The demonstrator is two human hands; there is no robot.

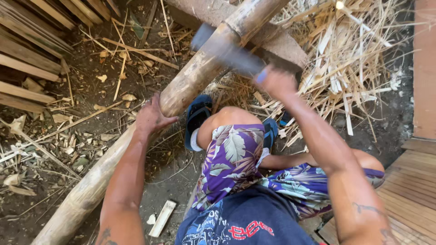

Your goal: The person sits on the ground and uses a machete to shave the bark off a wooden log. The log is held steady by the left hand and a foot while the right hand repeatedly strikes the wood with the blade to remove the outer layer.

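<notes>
A thick bamboo pole (181, 90) runs diagonally from the lower left up to the top middle, resting on a brown block (281, 45). My left hand (151, 117) presses on the pole's side near its middle. My right hand (274, 81) grips the handle of a broad dark blade (227, 50), which is blurred by motion and lies across the pole near its upper part. My bent knee in purple floral shorts (234, 149) sits just below the pole, with my feet in blue sandals (197, 115) beside it.
Stacked wooden slats (27, 50) fill the upper left. A heap of pale bamboo strips and shavings (345, 59) lies at the upper right. Chips litter the dirt ground (91, 90). A wooden plank floor (413, 181) borders the right side.
</notes>
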